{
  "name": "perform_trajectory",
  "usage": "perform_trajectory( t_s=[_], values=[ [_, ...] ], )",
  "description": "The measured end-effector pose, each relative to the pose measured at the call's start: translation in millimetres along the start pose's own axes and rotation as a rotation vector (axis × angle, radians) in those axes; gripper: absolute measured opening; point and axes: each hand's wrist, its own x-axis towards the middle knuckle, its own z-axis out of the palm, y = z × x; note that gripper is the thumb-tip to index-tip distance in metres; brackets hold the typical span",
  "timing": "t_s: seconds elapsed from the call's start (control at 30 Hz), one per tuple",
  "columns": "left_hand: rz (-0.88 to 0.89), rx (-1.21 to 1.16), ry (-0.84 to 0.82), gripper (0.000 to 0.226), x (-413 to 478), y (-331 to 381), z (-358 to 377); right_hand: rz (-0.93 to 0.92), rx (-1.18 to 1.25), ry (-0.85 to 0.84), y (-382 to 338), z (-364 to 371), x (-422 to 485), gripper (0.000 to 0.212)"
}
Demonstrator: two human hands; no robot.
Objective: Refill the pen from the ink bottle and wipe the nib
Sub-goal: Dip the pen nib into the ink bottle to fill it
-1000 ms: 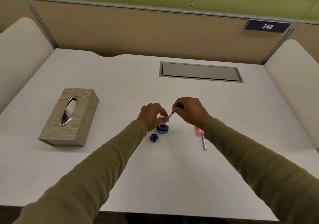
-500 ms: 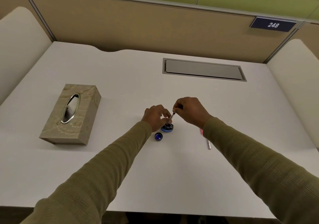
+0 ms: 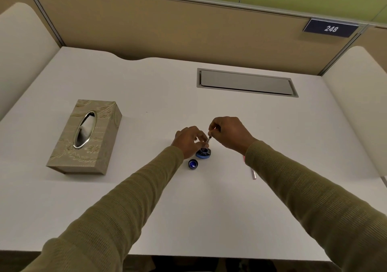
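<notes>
Pen (image 3: 209, 140) pinched in right grip (image 3: 227, 134), tip in one ink bottle (image 3: 203, 152); left grip (image 3: 188, 141) steadies bottle; one cap (image 3: 192, 164) just nearer; tabletop (image 3: 209, 219) open all round.

A single head-worn camera looks forward and steeply down across the white surface (image 3: 209, 219) toward the partition wall (image 3: 167, 31). Both sleeved forearms reach in from the bottom edge, near the lens.

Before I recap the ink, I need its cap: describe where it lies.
Start at the tissue box on the white desk and go right to the ink bottle. The cap lies just nearer, alone: small, round, dark blue, open side up.
</notes>
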Motion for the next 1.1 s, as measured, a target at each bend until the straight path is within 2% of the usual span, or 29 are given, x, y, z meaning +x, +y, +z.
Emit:
perform_trajectory(
  t_s=[0.2,0.7,0.83,1.1],
  values=[
    [0.012,-0.032,0.041,0.011,-4.6,-1.1,4.9,0.083,-0.033,0.074,5.2,-0.1,-1.0,0.029],
    [0.027,0.012,0.069,0.007,-8.7,-3.7,15.4,0.061,-0.023,0.036,3.4,0.7,-5.2,0.019],
    [0.026,0.052,0.045,0.014,-8.4,-7.1,18.6,0.055,-0.021,0.038,4.0,0.9,-3.9,0.019],
    [0.002,0.042,0.055,0.014,-8.0,-8.7,20.0,-0.049,-0.07,0.005,5.1,0.6,-3.3,0.012]
  ],
)
